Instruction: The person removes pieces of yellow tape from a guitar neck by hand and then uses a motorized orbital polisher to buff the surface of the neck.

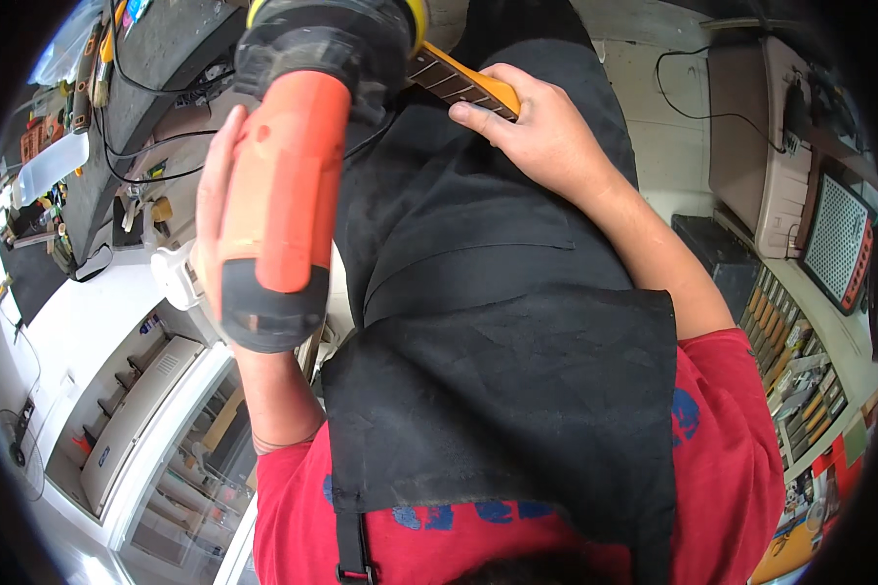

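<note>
An orange-and-black power polisher or sander (288, 185) fills the upper left, close to the camera, with yellow edging round its black head. My left hand (213, 200) is wrapped along the left side of its body; the tool hides the palm and most of the fingers. Under the head's right edge a guitar neck (463, 90) sticks out, with a dark fretted fingerboard and yellow-orange wood. My right hand (532, 122) grips its free end, thumb on the fingerboard side. Whether head and neck touch is hidden. The neck lies above my black apron (498, 390).
A dark grey bench (171, 58) with tools and cables curves along the upper left. Black cable (156, 180) loops beside the polisher. On the right are a beige case (751, 136), a speaker-like box (839, 239) and a rack of wooden-handled tools (776, 322). A glass-fronted cabinet (190, 487) stands lower left.
</note>
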Demonstrator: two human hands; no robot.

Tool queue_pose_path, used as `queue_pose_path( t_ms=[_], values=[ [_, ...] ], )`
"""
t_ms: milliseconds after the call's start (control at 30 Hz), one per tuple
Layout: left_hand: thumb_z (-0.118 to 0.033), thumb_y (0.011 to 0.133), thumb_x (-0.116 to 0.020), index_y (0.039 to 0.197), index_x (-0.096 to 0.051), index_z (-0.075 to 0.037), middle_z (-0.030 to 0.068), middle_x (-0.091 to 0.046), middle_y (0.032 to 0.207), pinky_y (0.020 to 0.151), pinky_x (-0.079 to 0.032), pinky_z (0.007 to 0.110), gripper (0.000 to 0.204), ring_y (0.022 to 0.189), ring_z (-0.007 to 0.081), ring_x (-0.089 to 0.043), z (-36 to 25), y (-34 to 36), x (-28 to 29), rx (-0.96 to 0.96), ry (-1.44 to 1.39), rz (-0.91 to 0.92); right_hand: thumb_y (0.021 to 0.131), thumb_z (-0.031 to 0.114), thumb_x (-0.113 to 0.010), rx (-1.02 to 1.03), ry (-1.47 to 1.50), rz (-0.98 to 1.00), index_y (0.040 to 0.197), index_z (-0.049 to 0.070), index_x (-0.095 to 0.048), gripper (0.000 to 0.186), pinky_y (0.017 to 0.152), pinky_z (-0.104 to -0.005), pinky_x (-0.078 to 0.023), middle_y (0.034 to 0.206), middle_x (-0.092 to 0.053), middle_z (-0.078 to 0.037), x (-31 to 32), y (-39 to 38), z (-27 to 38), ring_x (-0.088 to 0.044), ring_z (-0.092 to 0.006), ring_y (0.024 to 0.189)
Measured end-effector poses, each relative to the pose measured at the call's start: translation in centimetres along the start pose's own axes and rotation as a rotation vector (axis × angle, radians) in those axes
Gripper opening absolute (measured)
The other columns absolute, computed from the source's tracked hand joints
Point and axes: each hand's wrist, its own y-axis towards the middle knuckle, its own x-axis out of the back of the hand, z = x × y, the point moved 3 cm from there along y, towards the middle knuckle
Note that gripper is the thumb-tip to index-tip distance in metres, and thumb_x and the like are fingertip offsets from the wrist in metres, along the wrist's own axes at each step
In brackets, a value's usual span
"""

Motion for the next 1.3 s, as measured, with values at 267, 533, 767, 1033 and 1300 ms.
queue_pose_path(
  t_ms=[267, 533, 767, 1033, 1300],
  values=[
    [-0.009, 0.092, -0.087, 0.159, -0.060, -0.010, 0.0122, -0.071, 0.151, 0.115, -0.054, 0.038, 0.071, 0.137, 0.0262, -0.070, 0.8, -0.1, -0.1, -0.065, 0.121, -0.012, 0.098, 0.049, -0.083, 0.009, 0.075, 0.034, 0.124, 0.002, -0.075, 0.054, 0.080, -0.0350, -0.058, 0.094, -0.077, -0.012, -0.2, 0.2, -0.4, -0.073, -0.0213, 0.083],
    [-0.008, 0.092, -0.087, 0.160, -0.059, -0.010, 0.0108, -0.070, 0.152, 0.120, -0.051, 0.038, 0.073, 0.137, 0.0247, -0.069, 1.5, -0.3, -0.5, -0.022, 0.034, -0.030, 0.097, 0.050, -0.084, -0.031, 0.109, 0.059, 0.125, 0.002, -0.076, 0.057, 0.085, -0.0388, -0.059, 0.096, -0.080, -0.017, -0.1, 0.3, -0.5, -0.077, -0.0281, 0.087],
    [-0.005, 0.091, -0.087, 0.161, -0.058, -0.010, 0.0110, -0.070, 0.152, 0.120, -0.051, 0.038, 0.076, 0.137, 0.0241, -0.069, 2.5, -0.5, -0.5, 0.032, -0.025, -0.022, 0.098, 0.048, -0.083, -0.032, 0.168, 0.088, 0.125, 0.002, -0.076, 0.054, 0.082, -0.0364, -0.058, 0.093, -0.078, -0.012, -0.1, 0.5, -1.0, -0.073, -0.0222, 0.083],
    [-0.002, 0.090, -0.087, 0.163, -0.055, -0.011, 0.0126, -0.070, 0.153, 0.118, -0.053, 0.039, 0.080, 0.135, 0.0258, -0.071, 3.3, -1.1, -0.6, 0.044, 0.035, 0.016, 0.105, 0.041, -0.079, -0.131, 0.293, 0.227, 0.123, 0.003, -0.072, 0.042, 0.072, -0.0270, -0.057, 0.090, -0.068, -0.001, 0.6, 0.5, 0.0, -0.065, -0.0092, 0.078],
    [0.004, 0.091, -0.084, 0.162, -0.056, -0.009, 0.0131, -0.067, 0.156, 0.120, -0.052, 0.037, 0.077, 0.136, 0.0247, -0.069, 4.8, -2.5, -0.9, 0.166, -0.260, -0.017, 0.107, 0.043, -0.076, -0.119, 0.397, 0.324, 0.121, 0.003, -0.071, 0.043, 0.071, -0.0282, -0.057, 0.089, -0.068, -0.002, 1.1, 1.0, -0.3, -0.066, -0.0097, 0.075]
  ],
)
